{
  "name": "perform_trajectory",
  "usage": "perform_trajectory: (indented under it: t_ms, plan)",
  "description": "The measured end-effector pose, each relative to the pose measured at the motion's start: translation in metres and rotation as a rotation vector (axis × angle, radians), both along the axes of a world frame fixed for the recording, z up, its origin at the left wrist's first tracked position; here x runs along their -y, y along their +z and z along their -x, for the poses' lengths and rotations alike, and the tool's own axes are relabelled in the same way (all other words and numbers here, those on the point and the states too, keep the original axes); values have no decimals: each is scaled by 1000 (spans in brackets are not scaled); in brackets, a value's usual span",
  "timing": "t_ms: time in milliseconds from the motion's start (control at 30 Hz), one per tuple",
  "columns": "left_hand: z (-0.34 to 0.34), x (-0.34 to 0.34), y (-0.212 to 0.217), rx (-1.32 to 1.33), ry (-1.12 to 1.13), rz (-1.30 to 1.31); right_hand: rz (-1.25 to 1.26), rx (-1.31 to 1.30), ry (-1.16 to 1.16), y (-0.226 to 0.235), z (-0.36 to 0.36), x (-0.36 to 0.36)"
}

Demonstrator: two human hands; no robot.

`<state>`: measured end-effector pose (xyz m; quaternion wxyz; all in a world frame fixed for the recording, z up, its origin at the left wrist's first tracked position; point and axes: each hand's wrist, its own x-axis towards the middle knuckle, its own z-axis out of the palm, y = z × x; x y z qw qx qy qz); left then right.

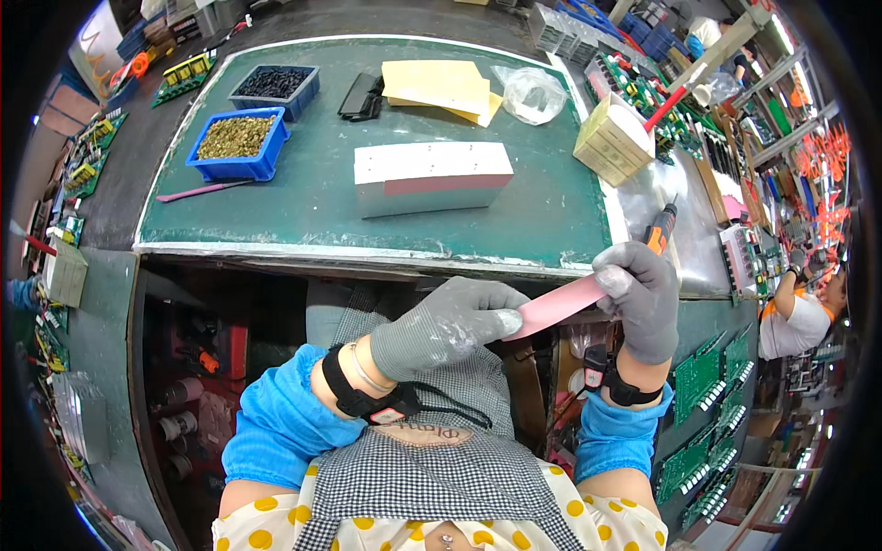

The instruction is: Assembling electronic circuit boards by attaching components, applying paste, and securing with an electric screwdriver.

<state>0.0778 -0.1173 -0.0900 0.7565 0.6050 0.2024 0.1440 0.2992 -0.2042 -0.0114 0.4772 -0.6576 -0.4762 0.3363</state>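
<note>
Fingers of the left hand (450, 326) and right hand (641, 298) are pinching opposite ends of a pink strip (560, 306); uneven pulling could be creasing it. The table's (542, 220) near edge is running just beyond, possibly catching knuckles; bare green is surrounding the box (434, 182). A driver (661, 230) is crowding the right.

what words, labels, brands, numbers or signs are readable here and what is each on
Apron patch: lettering, not copied here.
Left wrist device: label too small to read.
Right wrist device: label too small to read.
Green boards: any markings too small.
Pink strip: none visible.
</note>
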Motion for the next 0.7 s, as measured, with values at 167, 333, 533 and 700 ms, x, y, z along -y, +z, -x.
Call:
perform_trajectory:
  t_ms: [167,333,533,700]
  plan:
    - [2,-1,-5,49,0,-11,-8,-21,17,0,0,-1]
    - [3,0,-1,107,-1,32,29,-38,-24,0,3,-2]
    - [-1,-2,5,-101,-33,-4,14,-48,81,-3,6,-5]
    - [4,-2,4,7,-6,3,3,-13,22,-3,7,-5]
